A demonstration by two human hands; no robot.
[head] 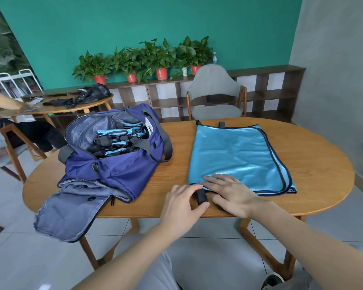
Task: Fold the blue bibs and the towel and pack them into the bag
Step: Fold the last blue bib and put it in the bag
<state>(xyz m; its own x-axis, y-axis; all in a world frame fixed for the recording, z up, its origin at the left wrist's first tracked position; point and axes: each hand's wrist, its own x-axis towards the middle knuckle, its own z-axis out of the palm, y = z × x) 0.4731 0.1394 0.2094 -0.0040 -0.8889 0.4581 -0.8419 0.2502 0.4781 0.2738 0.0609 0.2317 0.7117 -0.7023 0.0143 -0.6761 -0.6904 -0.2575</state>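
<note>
Nearest you, your left hand (181, 203) is pinching a black strap tab (202, 197) at the near edge of the blue bib (239, 158), thumb and fingers curled round it, while your right hand (232, 195) is lying flat with straight fingers, pressing the bib's near left corner onto the bench (314, 164). The bib is lying spread out on the right half of the bench, already doubled over judging by the stacked dark-piped edges at its right side, and it looks slick. If you are lifting that tab for the next fold, the layers could be sliding apart under your flat palm, leaving the edges skewed; pulling on the tab alone may also be dragging the whole bib toward the bench edge. Further left, the purple duffel bag (117, 164) is sitting open, its flap (71, 212) hanging over the near edge, with folded bibs (117, 141) already packed inside and looking fairly full, so a loose fold may not be fitting.
</note>
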